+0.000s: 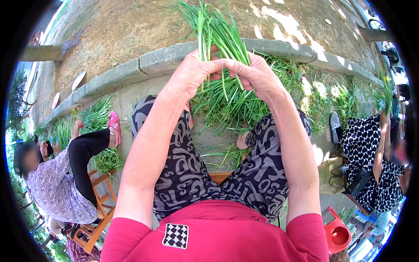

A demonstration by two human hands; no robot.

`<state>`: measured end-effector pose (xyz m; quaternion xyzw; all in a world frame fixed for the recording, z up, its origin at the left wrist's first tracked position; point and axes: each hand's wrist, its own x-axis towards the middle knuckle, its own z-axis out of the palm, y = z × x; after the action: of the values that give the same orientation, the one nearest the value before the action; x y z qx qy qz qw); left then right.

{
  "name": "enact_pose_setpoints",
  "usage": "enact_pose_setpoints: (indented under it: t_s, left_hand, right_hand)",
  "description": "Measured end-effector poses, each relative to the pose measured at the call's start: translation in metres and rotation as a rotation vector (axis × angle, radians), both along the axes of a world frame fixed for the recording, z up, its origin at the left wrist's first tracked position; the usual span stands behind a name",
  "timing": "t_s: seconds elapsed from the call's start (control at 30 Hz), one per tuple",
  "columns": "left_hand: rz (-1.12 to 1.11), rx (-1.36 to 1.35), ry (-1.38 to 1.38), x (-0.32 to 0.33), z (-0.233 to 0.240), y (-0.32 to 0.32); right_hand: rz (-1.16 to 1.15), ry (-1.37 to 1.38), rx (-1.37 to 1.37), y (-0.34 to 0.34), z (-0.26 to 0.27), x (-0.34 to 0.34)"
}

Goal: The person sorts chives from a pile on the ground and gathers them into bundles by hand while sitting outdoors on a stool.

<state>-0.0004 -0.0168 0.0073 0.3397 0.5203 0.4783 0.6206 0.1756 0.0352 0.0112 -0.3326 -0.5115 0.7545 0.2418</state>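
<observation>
My left hand (193, 68) grips a few long green stalks, likely garlic chives (203, 31), with their pale ends pointing down toward me. A thicker bunch of the same greens (230, 42) is held in my right hand (252, 73), its cut ends sticking out below the fingers. The thumbs meet between the two bunches, and some fingers are hidden behind the stalks. Beneath my hands, a large heap of loose greens (229, 106) lies on the paving between my knees, against the stone curb (163, 60).
Bare soil (127, 29) stretches beyond the curb. To the left, a person (59, 186) sits on a wooden chair (101, 196) beside piled greens (101, 111). At right, another person in a heart-patterned dress (360, 140) holds greens near a bag (330, 175) and red plastic stool (338, 229).
</observation>
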Motion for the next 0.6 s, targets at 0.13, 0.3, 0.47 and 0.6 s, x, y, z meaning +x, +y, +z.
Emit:
enact_pose_setpoints:
  t_s: [0.13, 0.3, 0.47, 0.6]
  left_hand:
    - [0.050, -0.057, -0.053, -0.001, 0.003, 0.001]
    - [0.257, -0.098, -0.360, -0.015, -0.005, 0.004]
    - [0.319, -0.097, -0.396, -0.019, -0.007, 0.005]
    - [0.272, -0.068, -0.310, -0.010, -0.005, 0.003]
  right_hand:
    - [-0.004, 0.023, -0.082, 0.009, -0.006, 0.008]
    - [-0.356, 0.313, -0.299, 0.030, -0.010, 0.017]
    - [-0.539, 0.557, -0.360, 0.051, -0.025, 0.047]
    - [-0.190, 0.474, -0.346, 0.053, -0.028, 0.053]
